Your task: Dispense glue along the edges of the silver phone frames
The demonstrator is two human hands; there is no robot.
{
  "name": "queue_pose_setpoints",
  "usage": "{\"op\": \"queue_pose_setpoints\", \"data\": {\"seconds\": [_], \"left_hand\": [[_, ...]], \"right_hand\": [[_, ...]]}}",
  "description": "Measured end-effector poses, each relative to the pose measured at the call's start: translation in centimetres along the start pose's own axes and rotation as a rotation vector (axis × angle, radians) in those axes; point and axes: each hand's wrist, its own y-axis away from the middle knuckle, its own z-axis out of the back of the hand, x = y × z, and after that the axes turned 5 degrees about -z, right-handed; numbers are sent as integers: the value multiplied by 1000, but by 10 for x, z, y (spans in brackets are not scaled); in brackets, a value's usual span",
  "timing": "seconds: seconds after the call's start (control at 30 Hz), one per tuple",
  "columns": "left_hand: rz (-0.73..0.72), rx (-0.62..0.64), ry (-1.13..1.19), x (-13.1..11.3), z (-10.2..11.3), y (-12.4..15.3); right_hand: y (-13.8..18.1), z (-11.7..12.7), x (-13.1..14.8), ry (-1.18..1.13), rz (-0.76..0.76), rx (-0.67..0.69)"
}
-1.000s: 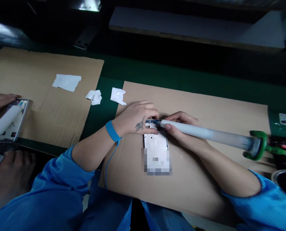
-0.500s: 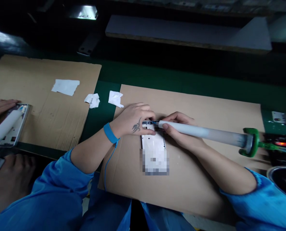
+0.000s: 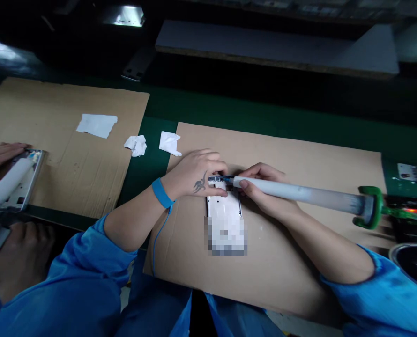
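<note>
On brown cardboard sheet (image 3: 300,154): left hand (image 3: 194,175) pinching white phone frame (image 3: 224,213); right hand (image 3: 261,187) gripping long white syringe (image 3: 300,193), tip touching frame.

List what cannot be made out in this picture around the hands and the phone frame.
Head view only:
- The lower part of the phone frame is blurred out in blocks.
- The syringe tip's contact with the frame is too small to tell.
- The left hand covers the frame's top left corner.
- The metal bowl is cut off by the right edge.

white syringe (image 3: 300,193), green cap (image 3: 370,207), blue wristband (image 3: 161,192), brown cardboard (image 3: 300,150).
</note>
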Motion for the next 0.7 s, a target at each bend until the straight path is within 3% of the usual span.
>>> {"op": "queue_pose_setpoints", "data": {"seconds": [0.1,0.2,0.3,0.43,0.6,0.63,0.7], "left_hand": [[-12,-5,-17,0,-2,0],[-24,-12,-28,3,-4,0],[53,-145,-54,12,-5,2],[288,-365,-99,30,-2,6],[353,-402,-162,41,0,8],[350,-395,-168,42,1,7],[348,-381,-184,42,1,7]], "right_hand": [[0,1,-2,-19,-12,8],[1,3,-5,-181,-4,-34],[4,7,-8,-267,56,-123],[8,11,-10,-116,190,16],[5,7,-14,70,598,373],[3,7,-16,118,601,372],[-1,9,-21,236,522,188]]}}
